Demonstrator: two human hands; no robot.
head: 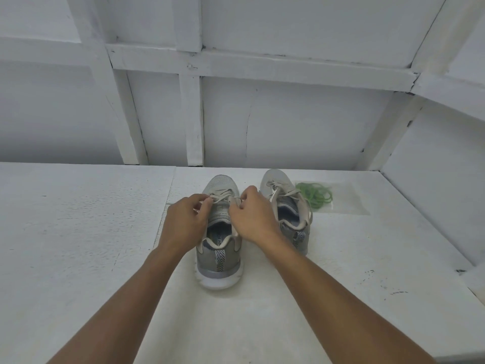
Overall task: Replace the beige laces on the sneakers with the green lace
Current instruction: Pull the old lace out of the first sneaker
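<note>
Two grey sneakers stand side by side on the white table (78, 232), toes pointing away from me. The left sneaker (219, 261) carries a beige lace (223, 198) across its upper eyelets. My left hand (186, 219) pinches that lace at the shoe's left side. My right hand (253, 214) pinches it at the right side. The right sneaker (288, 206) leans a little, its loosened beige lace (303, 203) hanging over the collar. A coil of green lace (316, 197) lies in a clear plastic bag right of the sneakers.
White wooden walls with beams (194, 122) close off the table at the back and on the right. The clear bag (346, 200) lies flat near the right wall. Bare white table surface stretches to the left of the shoes and in front of them.
</note>
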